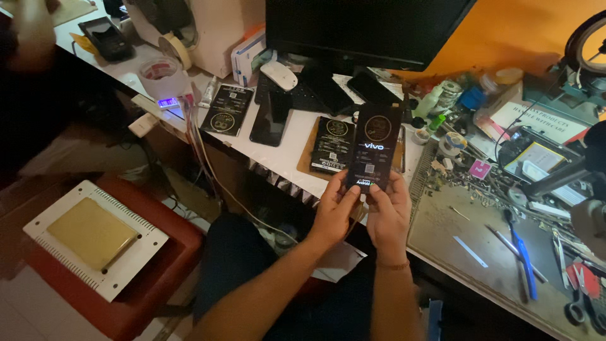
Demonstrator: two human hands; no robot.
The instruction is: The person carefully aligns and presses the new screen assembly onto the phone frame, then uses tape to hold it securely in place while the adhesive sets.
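Observation:
A black phone with a lit screen is held upright above the white desk edge. My left hand grips its lower left corner, thumb on the screen's bottom. My right hand holds the lower right side, thumb resting near the bottom of the screen too. A thin band circles my right wrist. Just behind the phone lies a black battery-like slab on a brown board.
Another dark phone, a black printed slab, a white mouse, tape rolls and a monitor crowd the desk. Right side holds a grey mat with tools, scissors, blue pen. A white-framed plate sits on a red stool.

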